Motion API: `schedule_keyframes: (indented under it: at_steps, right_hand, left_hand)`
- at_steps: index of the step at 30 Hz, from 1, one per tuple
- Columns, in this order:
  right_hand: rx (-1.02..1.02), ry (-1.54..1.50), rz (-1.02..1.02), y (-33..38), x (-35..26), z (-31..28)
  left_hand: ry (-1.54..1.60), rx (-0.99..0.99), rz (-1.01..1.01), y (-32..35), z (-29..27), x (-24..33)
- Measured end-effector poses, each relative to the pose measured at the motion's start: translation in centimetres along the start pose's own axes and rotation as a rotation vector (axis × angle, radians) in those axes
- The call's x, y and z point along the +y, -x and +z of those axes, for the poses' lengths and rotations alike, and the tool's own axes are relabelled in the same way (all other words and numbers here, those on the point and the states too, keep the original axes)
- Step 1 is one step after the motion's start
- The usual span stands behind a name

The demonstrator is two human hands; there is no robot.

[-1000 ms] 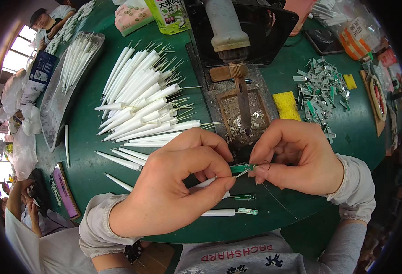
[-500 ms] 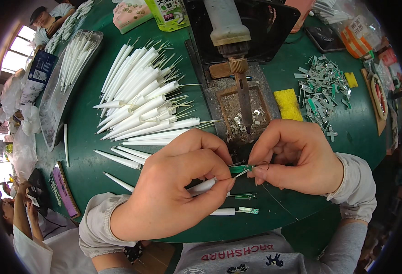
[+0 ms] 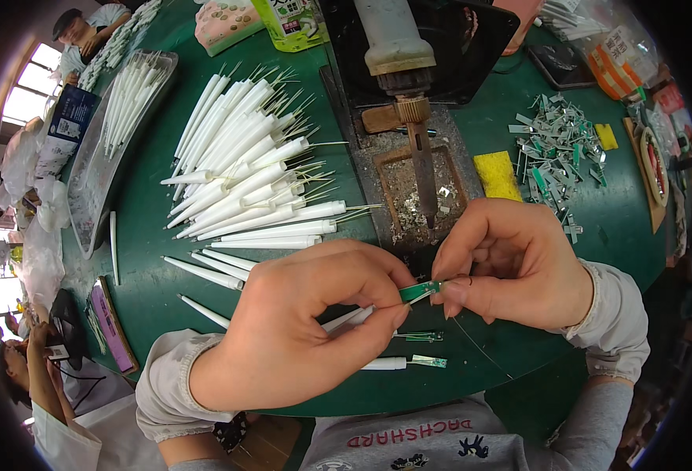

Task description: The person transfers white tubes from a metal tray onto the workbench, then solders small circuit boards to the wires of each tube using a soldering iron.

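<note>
My left hand [image 3: 307, 314] is closed around a white tapered tube [image 3: 352, 319], most of it hidden by the fingers. A small green circuit board [image 3: 417, 293] sticks out past its fingertips, with thin pale wire alongside. My right hand [image 3: 515, 271] pinches the board's other end between thumb and forefinger; a short dark wire curls by the thumb. Below the hands, more tubes with small circuit boards [image 3: 428, 362] attached lie on the green table [image 3: 472, 385]. A soldering iron [image 3: 420, 157] points down just beyond my fingertips, over a tray of solder scraps [image 3: 409, 188].
Many white tapered tubes [image 3: 244, 165] with wire ends lie piled at left, beside a clear tray [image 3: 87, 212] of more. At right are a yellow sponge [image 3: 497, 176] and a heap of small circuit boards [image 3: 558, 141]. Another person [image 3: 43, 369] sits at far left.
Both hands have shifted slightly; the circuit board between them is tilted a little more and shows more of its green face. The left fingers have moved slightly to the right.
</note>
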State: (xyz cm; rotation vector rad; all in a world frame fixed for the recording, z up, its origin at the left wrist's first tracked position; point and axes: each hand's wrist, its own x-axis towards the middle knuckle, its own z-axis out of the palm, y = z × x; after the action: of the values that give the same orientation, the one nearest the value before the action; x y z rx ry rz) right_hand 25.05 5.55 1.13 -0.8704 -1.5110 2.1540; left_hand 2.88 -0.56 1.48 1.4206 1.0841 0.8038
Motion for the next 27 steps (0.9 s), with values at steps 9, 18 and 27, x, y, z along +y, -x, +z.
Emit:
schedule_keyframes:
  at_steps: [9, 18, 27]
  right_hand:
    - [0.003, -0.003, -0.010, 0.0, 0.3, 0.0]
    - [0.042, 0.002, -0.050, 0.0, 0.6, 0.2]
    - [0.035, 0.065, -0.140, 0.0, 1.2, 0.2]
  left_hand:
    - [-0.070, 0.034, 0.068, 0.2, 0.3, 0.1]
    - [0.035, 0.015, -0.015, 0.1, 0.3, 0.3]
    - [0.023, -0.002, -0.023, 0.2, 0.2, 0.2]
